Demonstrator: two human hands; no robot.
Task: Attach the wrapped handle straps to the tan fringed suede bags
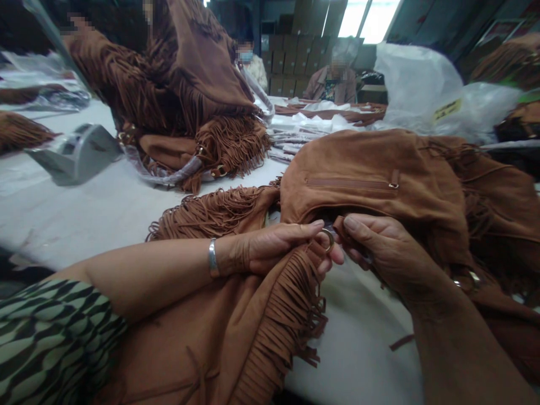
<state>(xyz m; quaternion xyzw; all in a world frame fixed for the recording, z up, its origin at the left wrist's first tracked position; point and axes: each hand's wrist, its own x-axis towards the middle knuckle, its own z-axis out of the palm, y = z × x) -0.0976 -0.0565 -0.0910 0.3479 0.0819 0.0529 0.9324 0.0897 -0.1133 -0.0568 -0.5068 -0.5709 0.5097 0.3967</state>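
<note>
A brown suede bag with long fringe (270,315) lies in front of me, below my left forearm. My left hand (280,243) pinches the bag's corner tab, where a brass-coloured ring (328,240) stands up by the thumb. Close to its right, my right hand (379,242) grips a brown strap end (340,225) between thumb and fingers. The strap end is near the ring; whether it passes through it I cannot tell. Some clear plastic shows between the hands.
Behind my hands lies another brown bag (371,163) with a zip pocket. A grey tape dispenser (78,152) stands on the white table (46,219) at left. A hanging fringed bag (202,67), plastic bags (417,84) and two people are farther back.
</note>
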